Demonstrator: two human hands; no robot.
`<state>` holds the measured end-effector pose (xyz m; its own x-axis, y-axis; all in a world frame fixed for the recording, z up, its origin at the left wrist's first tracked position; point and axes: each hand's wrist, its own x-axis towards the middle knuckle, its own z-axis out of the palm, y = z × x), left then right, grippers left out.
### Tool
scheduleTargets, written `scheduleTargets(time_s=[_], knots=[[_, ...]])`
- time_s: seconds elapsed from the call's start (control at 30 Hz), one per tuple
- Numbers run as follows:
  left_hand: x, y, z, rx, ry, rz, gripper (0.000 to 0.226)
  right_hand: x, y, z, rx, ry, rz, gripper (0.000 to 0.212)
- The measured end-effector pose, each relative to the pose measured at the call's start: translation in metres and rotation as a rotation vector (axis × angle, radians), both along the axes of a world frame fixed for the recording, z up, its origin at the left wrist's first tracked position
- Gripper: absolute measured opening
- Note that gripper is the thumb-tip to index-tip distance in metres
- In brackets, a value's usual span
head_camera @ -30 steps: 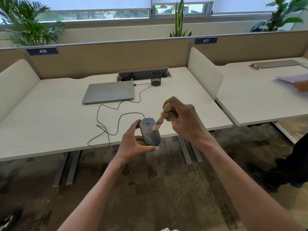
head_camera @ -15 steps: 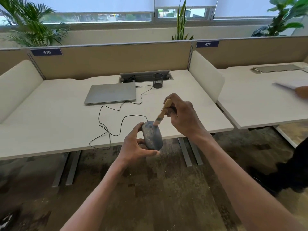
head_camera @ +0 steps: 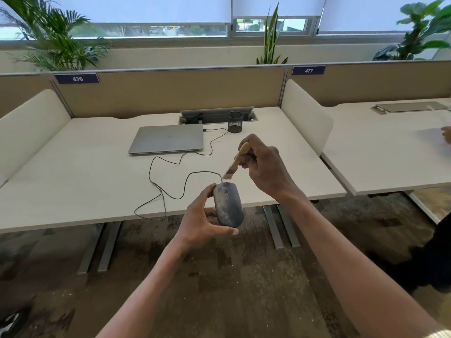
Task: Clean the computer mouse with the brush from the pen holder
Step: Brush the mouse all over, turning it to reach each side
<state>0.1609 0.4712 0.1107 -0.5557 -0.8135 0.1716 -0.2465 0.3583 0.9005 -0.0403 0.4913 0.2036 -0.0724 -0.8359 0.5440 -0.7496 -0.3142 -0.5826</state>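
Item: mouse point(head_camera: 228, 205), dark grey, wired, its top mottled with pale dust. It was held in the air past the front edge of the desk point(head_camera: 73, 181), over the floor, nose pointing away from the person.

Left hand point(head_camera: 203, 222): cupped the mouse from the left and beneath, thumb up along its left flank, fingers curled under the tail end with one fingertip showing at the right.

Right hand point(head_camera: 264, 168): fingers wrapped round the wooden handle of the brush point(head_camera: 238, 159). The bristles pointed down and left, just above the nose of the mouse; whether they touched it or hung a little clear could not be told from this angle.

Cord point(head_camera: 170, 176): ran from the nose of the mouse in loose loops across the desk toward the closed laptop point(head_camera: 168, 141); one loop hung over the front edge.

Pen holder point(head_camera: 235, 121): black mesh, at the back of the desk beside the cable tray, nothing seen standing in it.

Risks, as judged:
- The hold on the mouse looked light; a firm stroke toward the tail could push it out of the palm and onto the floor.
- The dangling loop could snag on an arm and jerk the mouse.
- Lifting the mouse farther could tighten the cord and drag at the laptop port.
- Dust brushed toward the wheel could lodge there rather than fall away.
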Motion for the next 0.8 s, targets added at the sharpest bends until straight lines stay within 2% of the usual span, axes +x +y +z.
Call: scheduleTargets(time_s=[0.3,0.47,0.67,0.8], knots=[[0.011,-0.01,0.001,0.01,0.045,0.076,0.11,-0.015,0.017,-0.009,0.038,-0.208,-0.017,0.03],[0.009,-0.013,0.001,0.0,0.041,0.048,0.112,-0.015,0.017,-0.006,-0.035,-0.31,-0.05,0.027],[0.006,-0.011,0.002,0.01,0.054,0.043,0.106,-0.014,0.03,-0.021,0.062,-0.402,-0.005,0.026],[0.006,-0.009,-0.001,0.003,0.049,0.052,0.106,-0.02,0.047,-0.028,0.128,-0.471,0.052,0.035]])
